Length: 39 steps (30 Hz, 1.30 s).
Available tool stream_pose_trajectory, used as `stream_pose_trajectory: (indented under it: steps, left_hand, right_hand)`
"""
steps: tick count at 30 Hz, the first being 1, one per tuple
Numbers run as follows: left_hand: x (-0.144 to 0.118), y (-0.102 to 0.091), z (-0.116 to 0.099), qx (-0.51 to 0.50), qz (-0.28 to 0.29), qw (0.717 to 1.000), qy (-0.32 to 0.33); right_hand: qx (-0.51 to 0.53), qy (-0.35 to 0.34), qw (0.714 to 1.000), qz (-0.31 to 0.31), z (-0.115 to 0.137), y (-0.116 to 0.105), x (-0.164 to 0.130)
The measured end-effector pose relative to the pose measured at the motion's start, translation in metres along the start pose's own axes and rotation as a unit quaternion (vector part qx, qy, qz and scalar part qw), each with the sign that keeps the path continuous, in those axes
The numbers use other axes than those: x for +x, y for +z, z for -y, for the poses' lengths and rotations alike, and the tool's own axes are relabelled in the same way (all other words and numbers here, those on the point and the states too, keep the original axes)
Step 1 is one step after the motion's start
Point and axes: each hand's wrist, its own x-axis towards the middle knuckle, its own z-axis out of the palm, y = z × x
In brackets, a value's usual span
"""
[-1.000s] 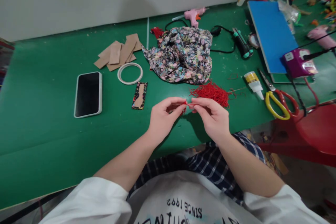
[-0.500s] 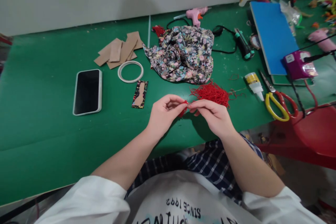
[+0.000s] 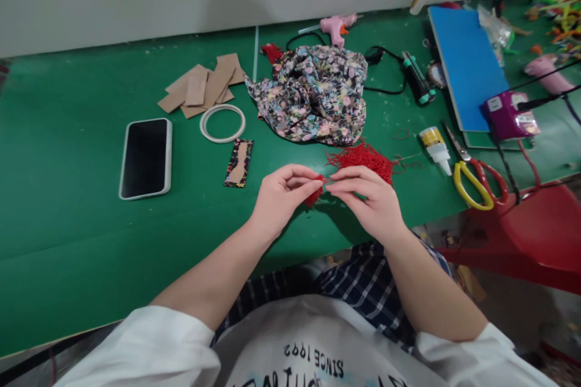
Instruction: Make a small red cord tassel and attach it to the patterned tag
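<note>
My left hand is closed, thumb against fingers, on a small bunch of red yarn just above the table. Part of the bunch is covered by those fingers. Facing it from the right, my right hand has its thumb and fingertips close together beside the bunch's top. Whatever is between them is too small to make out. Behind the right hand lies a loose heap of red yarn. Left of my hands is a small floral-edged strip with a tan shape on it.
Crumpled floral fabric lies ahead, with a pink glue gun behind it. To the left are a phone, a tape roll and cardboard pieces. Rightward are a glue bottle, scissors and a blue board.
My right fingertips have drawn slightly away from the left fingers. The left hand keeps its hold on the red yarn bunch, and more of the bunch shows below it. The view has shifted slightly.
</note>
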Motion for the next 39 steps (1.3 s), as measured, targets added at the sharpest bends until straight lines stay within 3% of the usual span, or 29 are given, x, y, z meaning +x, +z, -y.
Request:
stream_pose_trajectory:
  steps: [5, 11, 18, 24, 33, 39]
  left_hand:
    - [0.000, 0.001, 0.000, -0.009, -0.001, 1.000, 0.005]
    - [-0.001, 0.001, 0.002, -0.013, 0.014, 1.000, 0.006]
    - [-0.002, 0.001, 0.002, -0.002, 0.018, 1.000, 0.001]
    - [-0.002, 0.001, 0.003, 0.006, 0.032, 0.999, 0.005]
    - [-0.004, 0.000, 0.003, 0.048, 0.039, 0.998, 0.034]
    - [-0.008, 0.000, 0.000, 0.125, 0.031, 0.987, 0.094]
  right_hand:
    - [-0.044, -0.117, 0.992, -0.024, -0.002, 0.005, -0.002]
    - [-0.057, -0.151, 0.985, -0.054, -0.002, 0.013, -0.004]
    - [-0.022, -0.040, 0.992, -0.115, 0.004, 0.022, -0.005]
    - [0.047, 0.051, 0.989, -0.128, 0.004, 0.028, -0.006]
    - [0.143, 0.122, 0.979, -0.079, 0.006, 0.025, -0.004]
    - [0.233, 0.188, 0.952, -0.070, 0.005, 0.022, 0.000]
